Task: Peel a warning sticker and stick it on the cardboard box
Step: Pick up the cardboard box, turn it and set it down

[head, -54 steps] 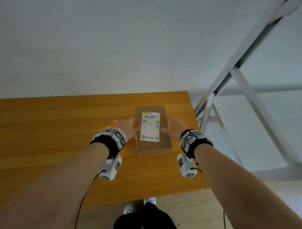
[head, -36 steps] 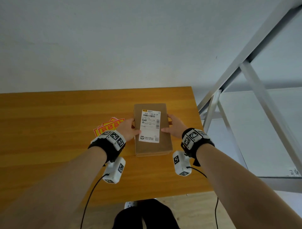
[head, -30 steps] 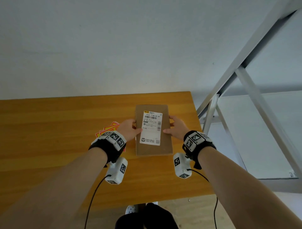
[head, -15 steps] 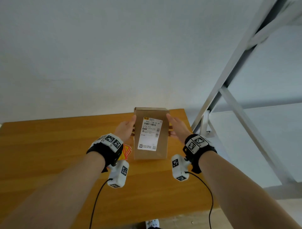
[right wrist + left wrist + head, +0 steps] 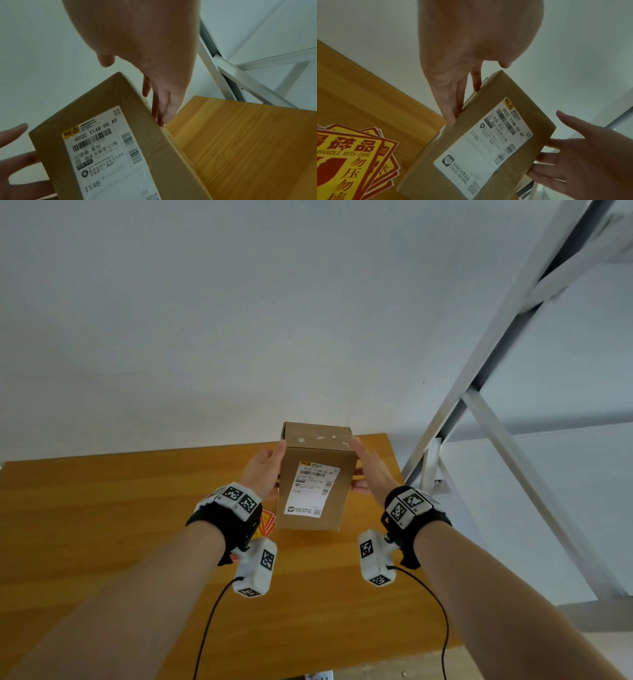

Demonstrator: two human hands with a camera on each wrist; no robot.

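Since earlier frames, brown rectangular cardboard box (image 5: 314,474) tipped upright at frame centre, flat-fingered left hand (image 5: 262,474) and right hand (image 5: 371,470) pressing its sides. Step: finding bare face. Next: set down, peel yellow-red warning sticker (image 5: 349,159).

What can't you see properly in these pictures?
- Back face of the cardboard box: hidden in every view; the box itself blocks it.
- Warning stickers: cut off by the left wrist picture's edge; in the head view the left wrist's band covers most of them.
- Small print on the shipping label: blurred.
- Fingertips of the left hand and right hand: behind the box's sides in the head view.
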